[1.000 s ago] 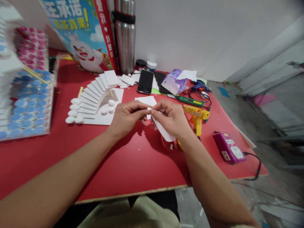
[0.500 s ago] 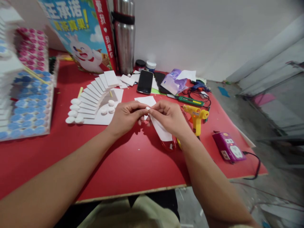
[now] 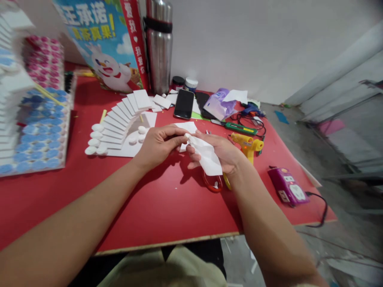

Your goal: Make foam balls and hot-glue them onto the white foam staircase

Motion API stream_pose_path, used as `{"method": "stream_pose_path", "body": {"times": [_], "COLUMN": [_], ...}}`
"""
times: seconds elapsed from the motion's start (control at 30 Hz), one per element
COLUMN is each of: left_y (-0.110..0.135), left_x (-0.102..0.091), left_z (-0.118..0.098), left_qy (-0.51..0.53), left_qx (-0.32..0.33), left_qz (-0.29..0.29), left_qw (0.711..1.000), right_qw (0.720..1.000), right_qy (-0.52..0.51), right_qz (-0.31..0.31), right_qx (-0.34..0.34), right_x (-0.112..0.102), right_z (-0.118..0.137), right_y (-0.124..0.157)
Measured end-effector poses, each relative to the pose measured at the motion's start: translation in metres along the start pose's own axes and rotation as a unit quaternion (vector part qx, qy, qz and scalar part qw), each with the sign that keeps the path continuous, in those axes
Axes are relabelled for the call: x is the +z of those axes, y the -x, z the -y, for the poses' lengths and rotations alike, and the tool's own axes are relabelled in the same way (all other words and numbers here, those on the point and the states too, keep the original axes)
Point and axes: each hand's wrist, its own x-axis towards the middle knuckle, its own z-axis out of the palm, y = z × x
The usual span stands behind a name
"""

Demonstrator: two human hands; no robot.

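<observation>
Nearer the person than the black phone (image 3: pixel 183 104), above the red table (image 3: pixel 167 223), both bare hands are meeting at one piece of white paper (image 3: pixel 209 158). The left hand (image 3: pixel 158 144), to the near left of the phone, is pinching the paper's narrow, gathered end between thumb and forefinger. The right hand (image 3: pixel 226 152), to the near right of the phone, is presenting its palm partly upward, its fingers bending loosely beneath the paper; whether they are gripping it cannot be told, the sheet covering part of them. Left of the phone, a fan of white slabs (image 3: pixel 119 119) is spreading over a white board (image 3: pixel 152 118), with white oval pieces (image 3: pixel 93 142) lying farther left. Behind and left of the phone, a steel flask (image 3: pixel 160 59) is standing upright. To the phone's near right, a yellow glue gun (image 3: pixel 243 140) is resting, a magenta power box (image 3: pixel 287 185) lying farther out
</observation>
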Motion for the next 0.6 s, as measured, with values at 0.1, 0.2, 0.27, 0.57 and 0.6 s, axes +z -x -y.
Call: {"method": "stream_pose_path", "body": {"times": [0.1, 0.2, 0.27, 0.57, 0.6], "left_y": [0.0, 0.0, 0.0, 0.003, 0.004], "left_x": [0.0, 0.001, 0.001, 0.009, 0.011], "left_z": [0.001, 0.002, 0.003, 0.006, 0.006], "left_qy": [-0.004, -0.002, 0.004, 0.036, 0.034], "left_qx": [-0.006, -0.014, -0.021, -0.062, -0.061], "left_qz": [0.004, -0.003, -0.015, -0.06, -0.066], "left_qw": [1.0, 1.0, 1.0, 0.996, 0.995], "right_qw": [0.999, 0.995, 0.989, 0.807, 0.787], "right_qy": [0.029, 0.081, 0.124, 0.428, 0.444], "right_qz": [0.0, -0.02, -0.038, -0.282, -0.297], "right_qx": [-0.02, -0.054, -0.075, -0.295, -0.308], "right_x": [-0.002, -0.002, -0.001, 0.012, 0.013], "right_z": [0.0, 0.0, -0.001, -0.017, -0.019], "right_y": [0.002, 0.002, 0.002, -0.004, -0.004]}}
